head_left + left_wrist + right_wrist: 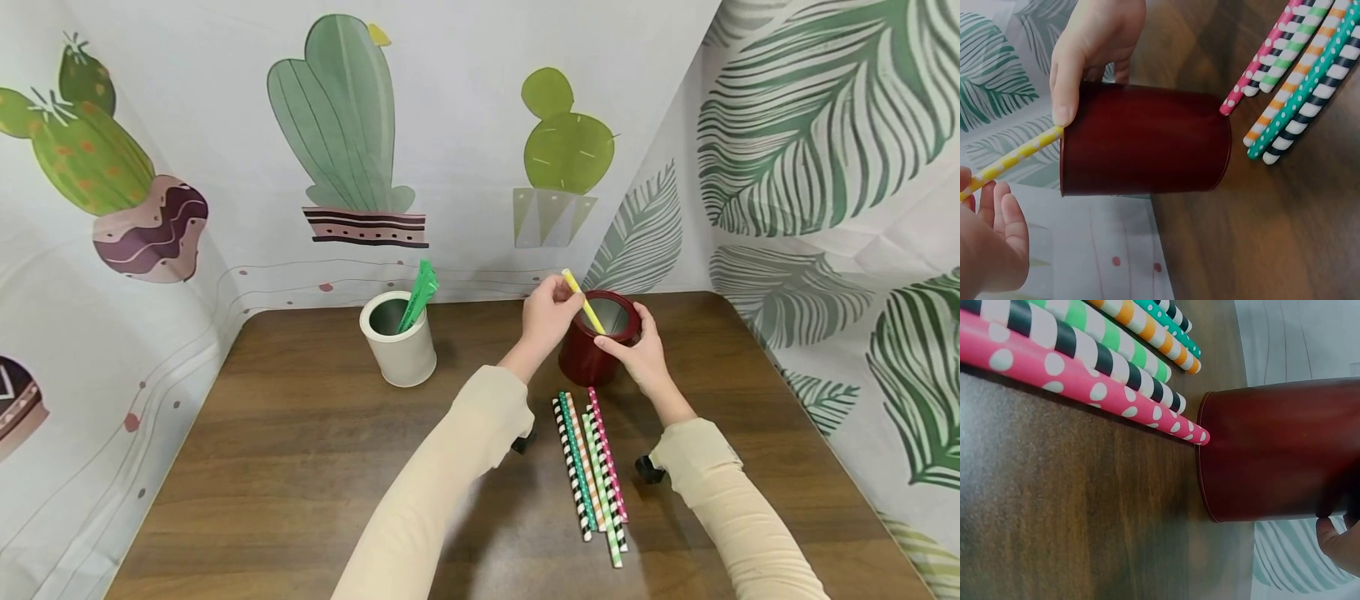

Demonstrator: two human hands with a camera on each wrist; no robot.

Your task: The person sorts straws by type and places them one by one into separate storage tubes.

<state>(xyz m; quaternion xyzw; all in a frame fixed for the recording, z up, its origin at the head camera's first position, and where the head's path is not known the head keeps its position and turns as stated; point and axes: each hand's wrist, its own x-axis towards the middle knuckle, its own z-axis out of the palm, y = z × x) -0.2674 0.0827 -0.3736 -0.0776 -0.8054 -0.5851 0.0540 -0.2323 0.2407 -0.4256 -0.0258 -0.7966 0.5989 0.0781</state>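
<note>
My left hand (550,313) pinches a yellow paper straw with white dots (583,302) near its upper end. The straw slants down into the mouth of a dark red can (592,358) at the back right of the table; its lower end is inside the rim in the head view. My right hand (643,354) grips that can near its top, thumb at the front of the rim and fingers round the right side. In the left wrist view the dotted straw (1016,156) meets the can's rim right beside the right thumb (1065,112).
Several patterned paper straws (592,475), striped and dotted, lie side by side in front of the red can. A cream can (405,354) holding green wrapped sticks (420,296) stands to the left. Behind the wooden table (300,467) hangs a cactus-printed cloth (465,125).
</note>
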